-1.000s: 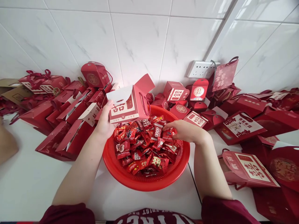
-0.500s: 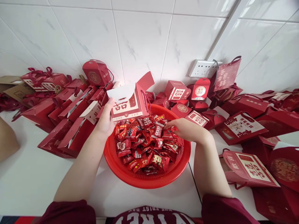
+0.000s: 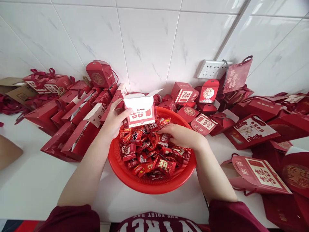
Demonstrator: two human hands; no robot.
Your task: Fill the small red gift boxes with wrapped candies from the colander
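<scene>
In my left hand [image 3: 114, 119] is a small red-and-white paper gift box [image 3: 141, 111] with its top flaps up; my thumb lies on its front and the other fingers are mostly hidden behind it. It is held over the back left of a round red plastic basket [image 3: 153, 188], which holds many red-wrapped candies [image 3: 145, 158]. My right hand [image 3: 182, 137] reaches in from the right, its fingers curled down and closed around a wrapped candy [image 3: 163, 140] on the pile. The fingertips are partly hidden.
Red paper gift bags [image 3: 79, 138] stand in rows to the left. More red gift boxes [image 3: 184, 92] sit behind and to the right, one pink-red box [image 3: 263, 174] near my right forearm. A power strip [image 3: 212, 69] is at the tiled wall. Part of a tan rounded shape [image 3: 8, 151] shows at the left edge.
My left hand has moved slightly right and turned the gift box, so its front faces me more squarely. My right hand has shifted left over the candies.
</scene>
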